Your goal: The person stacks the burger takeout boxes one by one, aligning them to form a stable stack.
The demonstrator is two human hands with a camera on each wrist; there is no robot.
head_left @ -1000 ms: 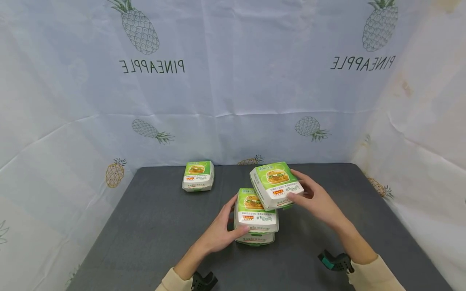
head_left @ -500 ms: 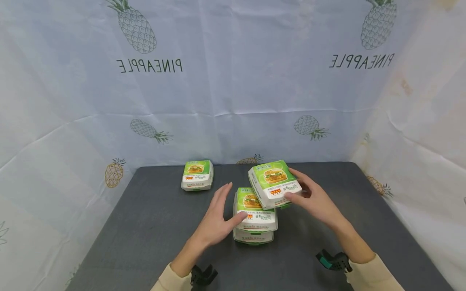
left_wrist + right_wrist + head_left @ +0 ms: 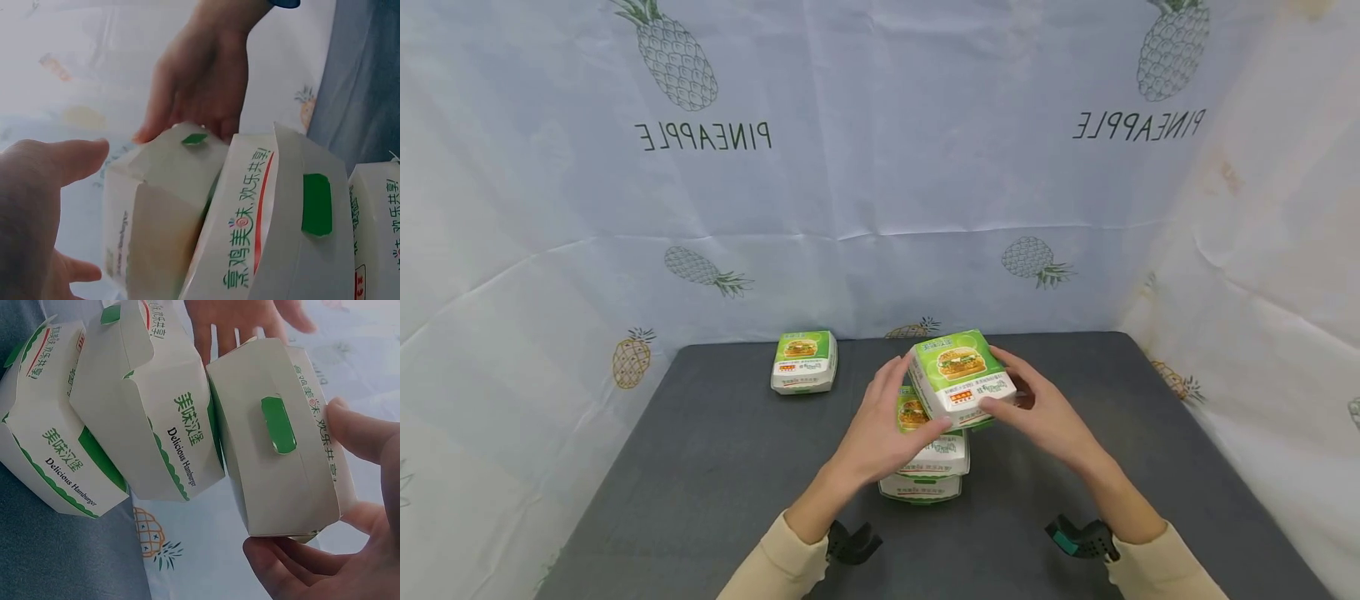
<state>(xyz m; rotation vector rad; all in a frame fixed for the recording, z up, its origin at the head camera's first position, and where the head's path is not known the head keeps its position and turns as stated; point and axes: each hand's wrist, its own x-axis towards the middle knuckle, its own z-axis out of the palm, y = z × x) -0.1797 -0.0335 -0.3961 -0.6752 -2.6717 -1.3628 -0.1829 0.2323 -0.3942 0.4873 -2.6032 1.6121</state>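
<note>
My right hand (image 3: 1048, 417) grips a green and white paper hamburger box (image 3: 961, 375) by its right side, thumb on the front. That box is tilted and turned over the back right of a second hamburger box (image 3: 942, 454), which sits on a third (image 3: 921, 488). In the right wrist view an edge of the held box (image 3: 281, 444) meets the middle box (image 3: 144, 406). My left hand (image 3: 880, 433) is at the held box's left side, fingers spread and mostly straight; in the left wrist view its thumb and fingers look apart from the box. It partly hides the middle box.
Another hamburger box (image 3: 803, 362) lies alone at the back left of the dark table (image 3: 700, 500). Behind the table hangs a pale cloth (image 3: 880, 167) with pineapple prints, and it also lines both sides.
My left hand has left the side of the middle box, opened, and moved up and right to the held box. My right hand keeps its grip, nearly still.
</note>
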